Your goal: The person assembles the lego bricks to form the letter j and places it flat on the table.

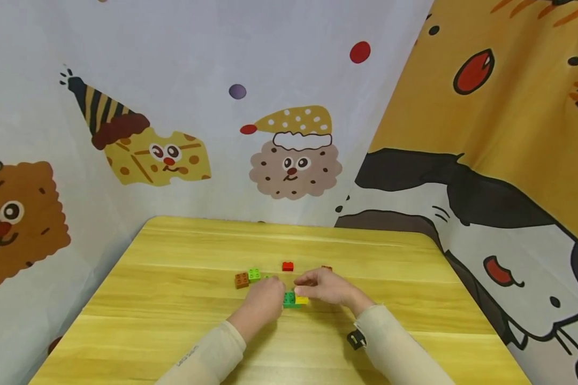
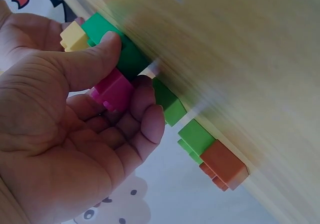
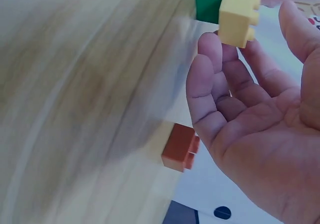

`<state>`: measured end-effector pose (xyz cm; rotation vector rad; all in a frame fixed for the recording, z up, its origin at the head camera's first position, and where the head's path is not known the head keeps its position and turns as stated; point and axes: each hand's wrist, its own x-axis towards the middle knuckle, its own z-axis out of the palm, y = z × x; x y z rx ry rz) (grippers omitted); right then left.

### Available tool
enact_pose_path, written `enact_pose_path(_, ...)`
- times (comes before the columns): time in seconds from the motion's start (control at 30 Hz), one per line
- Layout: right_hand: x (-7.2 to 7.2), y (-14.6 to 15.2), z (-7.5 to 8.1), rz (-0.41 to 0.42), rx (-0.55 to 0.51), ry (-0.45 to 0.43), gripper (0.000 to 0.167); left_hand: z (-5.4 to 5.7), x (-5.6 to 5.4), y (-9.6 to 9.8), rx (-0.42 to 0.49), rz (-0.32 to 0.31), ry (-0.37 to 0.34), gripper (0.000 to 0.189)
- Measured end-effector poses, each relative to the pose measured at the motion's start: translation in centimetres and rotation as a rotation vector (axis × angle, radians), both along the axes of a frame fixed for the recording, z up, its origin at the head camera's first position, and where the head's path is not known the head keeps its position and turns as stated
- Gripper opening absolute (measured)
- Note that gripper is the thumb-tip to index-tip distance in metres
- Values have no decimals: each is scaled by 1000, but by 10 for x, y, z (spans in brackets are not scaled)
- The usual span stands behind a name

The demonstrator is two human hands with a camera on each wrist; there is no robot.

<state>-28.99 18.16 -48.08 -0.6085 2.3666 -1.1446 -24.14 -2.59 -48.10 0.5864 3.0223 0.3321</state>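
My left hand (image 1: 265, 300) pinches a pink toy brick (image 2: 114, 90) between its thumb and curled fingers. It sits against a dark green brick (image 2: 131, 59), whose studs show in the head view. On the green brick's right end is a yellow brick (image 1: 301, 300), paler in the wrist views. My right hand (image 1: 328, 289) is beside that yellow brick, thumb apart and fingers loosely bent. In the right wrist view its fingertips (image 3: 209, 47) are close to the yellow brick; whether they touch it I cannot tell. From the head view, the left hand hides the pink brick.
Left of the hands lie an orange-brown brick (image 1: 241, 280) and a light green brick (image 1: 254, 275). Another green brick (image 2: 169, 102) is partly behind the left hand. A red brick (image 1: 287, 266) lies farther back, and a reddish-brown brick (image 3: 179, 147) beyond the right hand on the wooden table (image 1: 173, 256).
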Motion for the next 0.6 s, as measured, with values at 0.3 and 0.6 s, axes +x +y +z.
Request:
enact_pose_path(0.3,6,14,16,-37,0,100,46,1,1,-2,1,1,12,14)
enact_pose_path(0.6,10,40,28,-298,-90,227,44,0,2,-2,0,-1,16,15)
